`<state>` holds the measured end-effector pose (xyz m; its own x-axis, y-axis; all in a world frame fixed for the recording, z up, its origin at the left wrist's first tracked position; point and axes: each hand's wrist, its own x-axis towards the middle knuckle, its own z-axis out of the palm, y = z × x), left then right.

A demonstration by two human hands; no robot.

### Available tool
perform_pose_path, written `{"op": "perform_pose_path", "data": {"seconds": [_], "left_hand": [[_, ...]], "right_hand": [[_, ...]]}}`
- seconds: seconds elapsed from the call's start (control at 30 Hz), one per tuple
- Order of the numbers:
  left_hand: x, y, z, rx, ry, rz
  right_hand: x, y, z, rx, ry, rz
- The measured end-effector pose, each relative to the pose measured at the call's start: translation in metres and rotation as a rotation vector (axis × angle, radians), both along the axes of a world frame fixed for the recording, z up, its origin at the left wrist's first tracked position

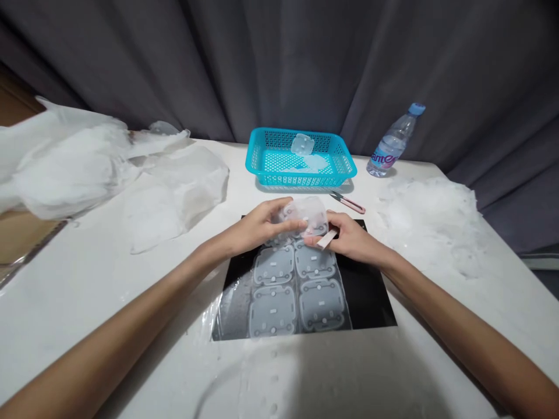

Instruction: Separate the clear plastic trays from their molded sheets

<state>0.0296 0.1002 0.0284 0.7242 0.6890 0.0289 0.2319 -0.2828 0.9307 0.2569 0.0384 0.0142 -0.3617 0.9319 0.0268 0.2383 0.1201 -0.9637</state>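
A clear, flexible sheet of moulded rounded-square pieces [274, 265] lies over a black mat [371, 297], its upper end raised in my hands. My left hand [266, 224] is closed on the translucent moulded piece [311, 210] at that end, thumb across its face. At the piece's right edge, my right hand [347, 233] pinches a small flat whitish strip [327, 238]; its exact kind is unclear. Whether the right fingers also grip the piece is hidden.
A blue basket [301, 179] holding a few translucent pieces stands at the back. Pink-handled thread snips [348, 202] lie before it, with a water bottle [391, 145] to the right. White plastic bags [179, 186] fill the left; a translucent heap [432, 215] sits right.
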Motion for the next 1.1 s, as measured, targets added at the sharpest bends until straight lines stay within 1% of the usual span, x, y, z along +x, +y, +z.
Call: {"op": "perform_pose_path", "data": {"seconds": [0.1, 0.17, 0.3, 0.47, 0.53, 0.63, 0.77, 0.87, 0.93, 1.0, 1.1], "left_hand": [[0.000, 0.000, 0.000, -0.052, -0.034, 0.010], [-0.001, 0.001, 0.001, -0.081, -0.020, -0.002], [-0.006, 0.003, 0.007, -0.040, 0.046, 0.005], [-0.012, 0.005, 0.016, 0.009, 0.078, -0.021], [-0.015, 0.005, 0.020, 0.014, 0.102, -0.031], [-0.015, 0.001, 0.025, 0.025, 0.106, -0.058], [-0.008, -0.010, 0.031, 0.017, 0.061, -0.086], [-0.005, -0.010, 0.030, -0.051, 0.037, -0.107], [-0.005, -0.005, 0.026, -0.122, -0.004, -0.105], [-0.006, 0.000, 0.020, -0.199, -0.049, -0.078], [-0.008, 0.004, 0.013, -0.284, -0.059, -0.013]], "right_hand": [[-0.010, -0.007, -0.001, -0.080, 0.057, -0.047], [-0.016, -0.011, -0.002, -0.094, 0.080, -0.085], [-0.022, -0.014, -0.008, -0.055, 0.080, -0.149], [-0.026, -0.021, -0.014, 0.088, -0.010, -0.194], [-0.028, -0.023, -0.014, 0.121, -0.021, -0.217], [-0.028, -0.021, -0.014, 0.126, -0.046, -0.243], [-0.025, -0.013, -0.018, 0.099, -0.153, -0.224], [-0.023, -0.010, -0.021, 0.112, -0.258, -0.231], [-0.022, -0.009, -0.021, 0.138, -0.259, -0.207], [-0.020, -0.009, -0.017, 0.119, -0.173, -0.139], [-0.016, -0.009, -0.011, 0.018, 0.010, -0.067]]}}
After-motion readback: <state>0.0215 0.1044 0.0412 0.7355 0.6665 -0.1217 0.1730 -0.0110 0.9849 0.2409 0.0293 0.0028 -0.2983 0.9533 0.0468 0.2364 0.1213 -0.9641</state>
